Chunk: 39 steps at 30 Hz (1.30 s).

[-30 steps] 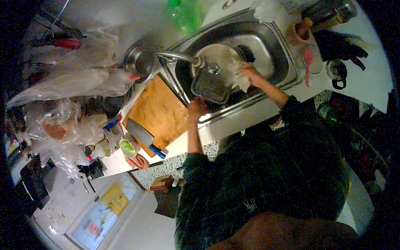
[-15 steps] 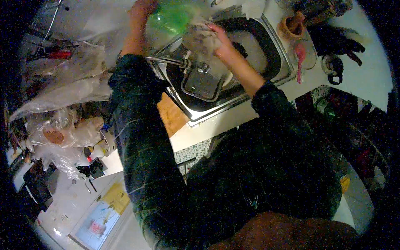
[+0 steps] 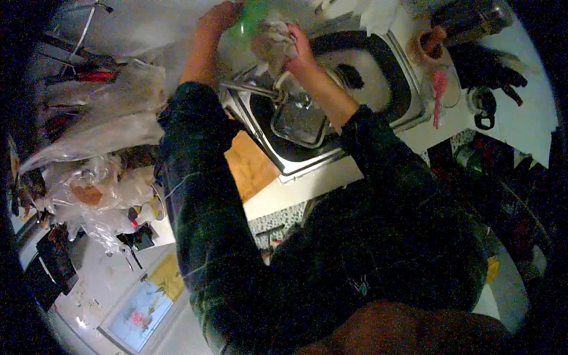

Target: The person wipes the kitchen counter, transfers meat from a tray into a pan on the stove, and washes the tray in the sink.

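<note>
My left hand (image 3: 223,16) is at the top edge of the view, closed on the side of a shiny green item (image 3: 251,18), perhaps a bowl or tub, blurred and partly cut off by the frame. In my right hand (image 3: 303,56) is a bunched greyish-white cloth (image 3: 274,44), held against or very near the green item. Below the hands a metal faucet (image 3: 254,89) reaches over the sink (image 3: 387,89). A clear rectangular container (image 3: 299,125) sits in the sink under the faucet, with a pale round dish partly hidden behind my right forearm.
Right of the sink stand a wooden mortar with pestle (image 3: 431,46), a pink spoon (image 3: 438,89) and a black-handled cup (image 3: 482,106). A wooden board (image 3: 251,168) lies at the sink's left corner. Plastic bags (image 3: 89,189) crowd the left side.
The green item has moved up, further out of the frame. My right hand and the cloth have shifted up and left. The whole view has turned slightly.
</note>
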Motion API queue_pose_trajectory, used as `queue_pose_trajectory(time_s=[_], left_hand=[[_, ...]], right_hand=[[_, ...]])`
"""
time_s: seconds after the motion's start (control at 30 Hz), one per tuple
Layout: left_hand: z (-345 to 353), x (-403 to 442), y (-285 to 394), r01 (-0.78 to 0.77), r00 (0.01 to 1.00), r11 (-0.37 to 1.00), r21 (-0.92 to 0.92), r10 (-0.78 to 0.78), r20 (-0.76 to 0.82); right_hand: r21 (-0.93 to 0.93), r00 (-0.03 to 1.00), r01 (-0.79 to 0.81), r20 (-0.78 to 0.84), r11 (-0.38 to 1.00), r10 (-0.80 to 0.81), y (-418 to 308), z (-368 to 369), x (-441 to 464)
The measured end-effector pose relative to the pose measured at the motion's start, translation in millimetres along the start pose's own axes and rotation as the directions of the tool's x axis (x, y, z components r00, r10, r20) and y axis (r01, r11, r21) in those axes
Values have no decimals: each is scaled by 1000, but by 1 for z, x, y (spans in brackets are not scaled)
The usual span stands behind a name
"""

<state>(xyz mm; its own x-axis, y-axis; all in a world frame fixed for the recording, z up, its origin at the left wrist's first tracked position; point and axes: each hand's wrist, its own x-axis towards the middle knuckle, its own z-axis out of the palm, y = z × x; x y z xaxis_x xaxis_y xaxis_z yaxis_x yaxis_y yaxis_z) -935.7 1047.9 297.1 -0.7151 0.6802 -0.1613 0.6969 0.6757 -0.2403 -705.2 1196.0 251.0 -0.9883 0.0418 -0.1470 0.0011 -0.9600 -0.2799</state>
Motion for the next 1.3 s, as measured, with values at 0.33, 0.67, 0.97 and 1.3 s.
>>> queue_pose_trajectory(time_s=[0.33,0.67,0.97,1.3], left_hand=[[-76,-53,89,497,854,776,-390,-518,57],[-4,-4,31,208,972,956,-207,-226,-67],[-51,-23,40,436,900,785,-441,-389,196],[-44,-114,87,114,709,672,-732,-571,-414]], right_hand=[[113,996,82,-26,990,-79,10,-11,25],[124,996,14,89,992,-25,9,-40,37],[-7,999,45,-10,999,-45,8,-24,19],[83,973,21,-229,996,-1,-17,-65,-21]])
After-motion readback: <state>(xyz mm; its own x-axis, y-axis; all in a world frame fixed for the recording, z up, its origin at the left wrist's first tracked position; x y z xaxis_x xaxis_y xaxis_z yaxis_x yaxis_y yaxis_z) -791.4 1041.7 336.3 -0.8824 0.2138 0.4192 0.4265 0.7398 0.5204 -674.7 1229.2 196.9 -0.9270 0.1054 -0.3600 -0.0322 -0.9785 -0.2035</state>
